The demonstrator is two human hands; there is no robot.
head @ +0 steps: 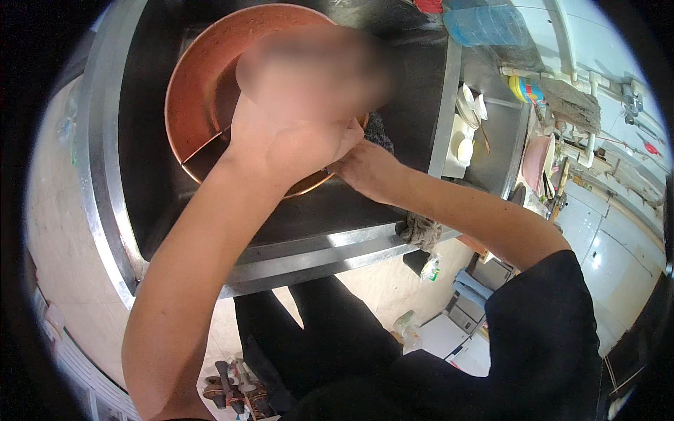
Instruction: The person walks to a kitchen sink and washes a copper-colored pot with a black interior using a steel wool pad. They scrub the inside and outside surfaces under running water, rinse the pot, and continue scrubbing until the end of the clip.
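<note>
A round copper-coloured pan (pixel 192 100) with an inner divider (pixel 202 148) lies on the dark surface of a stainless steel unit (pixel 295 226). My left hand (pixel 289 139) is over the pan, its fingers hidden by a blurred oval patch. Close against it, my right hand (pixel 368 166) is at the pan's near right rim. The right fingers are mostly covered by the left hand, so I cannot tell what either hand grips. A dark, rough-textured pad or cloth (pixel 380 131) shows just beyond my right hand.
A grey rag (pixel 421 231) hangs over the front metal edge. White dishes (pixel 465 150) stand in a side basin on the right, below a blue plastic container (pixel 487 26). A pink bowl (pixel 537 163) is farther right. Several dark tools (pixel 231 389) lie low on the left.
</note>
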